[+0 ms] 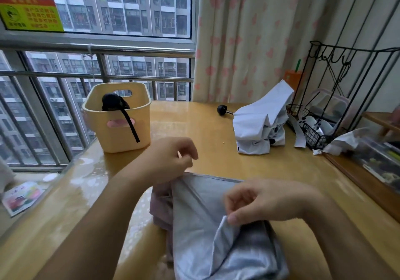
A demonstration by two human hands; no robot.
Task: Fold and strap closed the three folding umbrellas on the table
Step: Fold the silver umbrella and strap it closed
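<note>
Seemingly done: black umbrella (113, 102), in basket (97, 128).
Pinched: grey umbrella (194, 214), by my left hand (171, 160) and right hand (266, 199).
Remaining: white umbrella (257, 123), right of basket.

We find open surface (194, 126) in the middle of the frame, a clear lane between the yellow basket (121, 136) at centre left and the white umbrella (259, 126) at centre right. The wire rack (313, 135) crowds the right edge, just beside that umbrella. The grey umbrella (194, 210) covers the lower centre.
</note>
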